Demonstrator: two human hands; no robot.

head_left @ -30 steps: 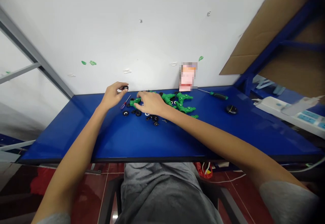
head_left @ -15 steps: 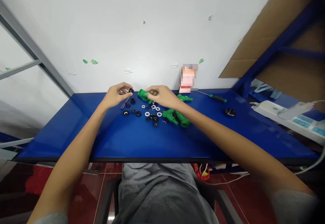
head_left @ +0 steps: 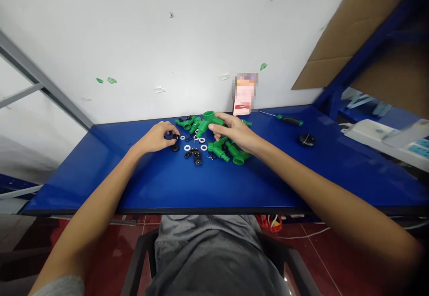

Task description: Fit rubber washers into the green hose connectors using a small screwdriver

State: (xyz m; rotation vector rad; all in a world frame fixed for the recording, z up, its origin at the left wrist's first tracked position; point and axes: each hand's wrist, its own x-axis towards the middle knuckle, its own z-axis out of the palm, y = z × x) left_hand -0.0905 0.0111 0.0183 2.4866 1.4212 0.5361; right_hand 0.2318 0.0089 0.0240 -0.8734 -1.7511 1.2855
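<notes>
My right hand [head_left: 233, 130] grips a green plastic branched hose fitting [head_left: 208, 117], lifted over the table with its wide round mouth upward. My left hand [head_left: 157, 137] is lower and to the left, its thumb and fingers closed round a small black round part [head_left: 176, 138]. Just below those fingertips lies a black ring [head_left: 175, 148]. White washers [head_left: 187, 148] and several small black parts [head_left: 196, 154] are scattered between the hands. More green fittings [head_left: 217, 148] lie beneath my right hand, and others [head_left: 186, 124] sit behind the washers.
A screwdriver with a dark green handle [head_left: 290, 120] lies at the back right. Nearer is a coiled black item [head_left: 306, 140]. A pinkish, partly blurred card or phone [head_left: 244, 95] leans on the white wall. A white power strip [head_left: 385, 139] stands beyond the blue table's [head_left: 150, 188] right side.
My right hand has raised the green fitting and turned its mouth upward, shifting right. My left hand has come down to the table, now covering the small purple-handled screwdriver. The view has tilted slightly.
</notes>
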